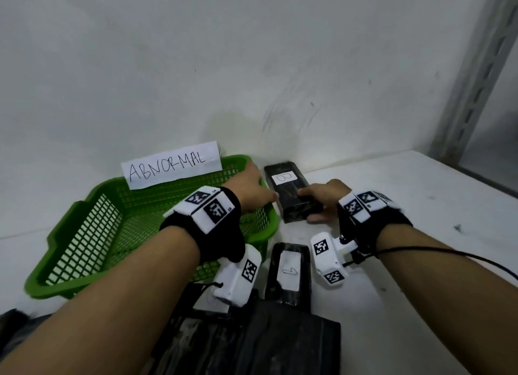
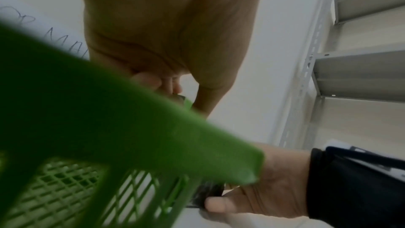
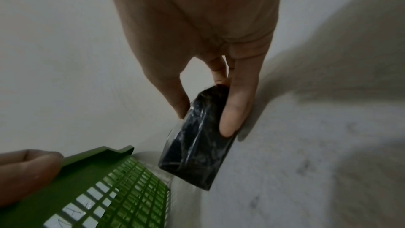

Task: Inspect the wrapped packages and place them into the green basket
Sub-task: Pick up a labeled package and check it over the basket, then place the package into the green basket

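A green mesh basket (image 1: 92,195) stands at the left on the white table, a paper sign reading ABNORMAL (image 1: 171,164) on its far wall. My left hand (image 1: 249,184) reaches across it and grips its right rim (image 3: 98,159), fingers curled over the edge. Just right of the basket lies a black wrapped package (image 1: 291,209) with a white label. My right hand (image 1: 316,195) pinches its near end between thumb and fingers (image 3: 232,113). A second labelled black package (image 1: 273,268) lies nearer me, between my wrists.
A heap of black wrapped material (image 1: 266,341) fills the near edge below my arms. A white wall rises right behind the basket. A grey slotted shelf upright (image 1: 476,80) stands at the far right, with bare table surface (image 1: 420,220) in front of it.
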The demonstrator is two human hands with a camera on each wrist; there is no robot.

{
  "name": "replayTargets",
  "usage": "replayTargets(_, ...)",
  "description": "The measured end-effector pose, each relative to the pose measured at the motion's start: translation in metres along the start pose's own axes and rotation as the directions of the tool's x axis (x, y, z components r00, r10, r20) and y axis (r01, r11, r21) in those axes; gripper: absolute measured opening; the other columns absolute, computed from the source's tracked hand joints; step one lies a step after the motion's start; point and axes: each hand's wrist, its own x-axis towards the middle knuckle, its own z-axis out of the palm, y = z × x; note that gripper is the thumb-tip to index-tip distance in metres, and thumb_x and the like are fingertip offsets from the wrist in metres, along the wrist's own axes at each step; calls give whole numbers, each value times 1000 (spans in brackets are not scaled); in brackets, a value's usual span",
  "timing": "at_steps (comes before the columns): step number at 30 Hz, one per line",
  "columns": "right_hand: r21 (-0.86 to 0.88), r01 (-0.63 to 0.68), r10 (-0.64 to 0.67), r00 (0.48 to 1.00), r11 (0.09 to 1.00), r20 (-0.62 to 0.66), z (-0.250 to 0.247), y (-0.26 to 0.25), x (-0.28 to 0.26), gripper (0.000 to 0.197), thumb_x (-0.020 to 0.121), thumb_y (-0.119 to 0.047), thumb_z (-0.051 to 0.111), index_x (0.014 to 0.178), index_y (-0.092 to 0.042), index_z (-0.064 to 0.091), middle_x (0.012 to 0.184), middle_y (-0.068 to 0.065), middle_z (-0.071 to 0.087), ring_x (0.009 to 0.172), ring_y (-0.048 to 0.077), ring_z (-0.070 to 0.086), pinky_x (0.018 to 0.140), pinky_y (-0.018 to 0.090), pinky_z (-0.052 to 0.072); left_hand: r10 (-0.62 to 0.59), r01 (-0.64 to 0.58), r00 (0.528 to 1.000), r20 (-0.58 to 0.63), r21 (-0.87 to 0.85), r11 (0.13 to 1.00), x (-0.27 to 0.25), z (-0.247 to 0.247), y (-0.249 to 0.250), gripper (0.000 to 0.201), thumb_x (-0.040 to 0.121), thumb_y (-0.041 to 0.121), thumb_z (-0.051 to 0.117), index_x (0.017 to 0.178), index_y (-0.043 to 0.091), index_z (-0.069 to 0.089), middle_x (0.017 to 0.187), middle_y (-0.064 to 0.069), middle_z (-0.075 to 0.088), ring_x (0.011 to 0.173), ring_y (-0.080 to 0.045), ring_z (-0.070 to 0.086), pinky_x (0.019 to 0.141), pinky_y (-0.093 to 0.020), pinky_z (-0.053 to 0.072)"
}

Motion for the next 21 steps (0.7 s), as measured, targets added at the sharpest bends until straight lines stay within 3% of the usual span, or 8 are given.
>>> replayTargets(2, 21, -13, 13, 1000, 1000, 6, 0, 5, 8, 35, 81, -17, 83, 104, 3, 66, 95, 17, 70, 77, 31, 72, 61, 38, 62, -8, 8, 1000, 3, -6, 1000, 1, 0, -1, 65, 92, 36, 66, 139, 7, 32, 122, -16, 60, 105, -26, 65, 54, -24, 43)
replayTargets(5, -148, 21, -27, 999, 989, -43, -3, 6, 8, 47, 76, -41, 83, 98, -2, 68, 81, 12, 69, 67, 28, 68, 59, 35, 57, -11, 12, 1000, 12, -47, 999, 0, 1, -1, 58, 92, 37, 65, 133, 10, 35, 111, -12, 59, 89, -27, 66, 52, -26, 48)
replayTargets(7, -343, 39, -79, 991, 938, -103, -5, 6, 4, 78, 62, -67, 76, 108, -5, 67, 102, 16, 69, 88, 34, 69, 80, 40, 58, 6, -6, 1000, -6, -67, 998, -3, 1, -2, 46, 92, 41, 65, 120, 13, 41, 106, -9, 59, 88, -26, 63, 57, -27, 46)
replayTargets(9, -410, 55, -115, 986, 911, -124, -8, 3, -4, 99, 51, -77, 67, 120, -7, 61, 126, 20, 58, 105, 37, 63, 92, 44, 54, 47, -50, 997, -60, -49, 998, -8, -4, -3, 31, 92, 41, 63, 103, 17, 46, 98, -5, 60, 82, -22, 57, 56, -27, 40)
replayTargets(11, -389, 128, -182, 978, 912, -104, -11, -5, -24, 70, 70, -66, 70, 109, -10, 57, 128, 20, 56, 101, 33, 60, 86, 37, 50, 95, -99, 987, -128, -22, 995, -17, -11, -3, 21, 93, 38, 62, 94, 20, 51, 89, 1, 59, 79, -18, 54, 53, -26, 35)
replayTargets(14, -357, 309, -334, 943, 882, -9, -16, -20, -59, 27, 95, -39, 63, 96, -13, 57, 100, 12, 61, 75, 21, 55, 65, 30, 42, 167, -170, 967, -191, -2, 985, -35, -25, -4, 18, 94, 38, 62, 92, 20, 61, 85, 4, 61, 84, -18, 57, 61, -25, 39)
replayTargets(18, -297, 469, -425, 882, 832, 202, 4, -40, -114, 17, 101, -29, 56, 102, -13, 61, 93, 6, 61, 65, 17, 51, 52, 24, 39, 215, -226, 944, -251, -17, 974, -74, -42, -25, 22, 93, 39, 63, 81, 21, 64, 74, 7, 63, 74, -14, 57, 57, -22, 38)
replayTargets(21, -344, 568, -464, 818, 748, 340, 33, -53, -148, 17, 102, -29, 55, 102, -15, 63, 92, 1, 64, 64, 15, 53, 52, 25, 40, 210, -226, 937, -279, -23, 974, -107, -56, -57, 24, 93, 42, 62, 84, 20, 67, 72, 8, 63, 70, -10, 57, 59, -23, 38)
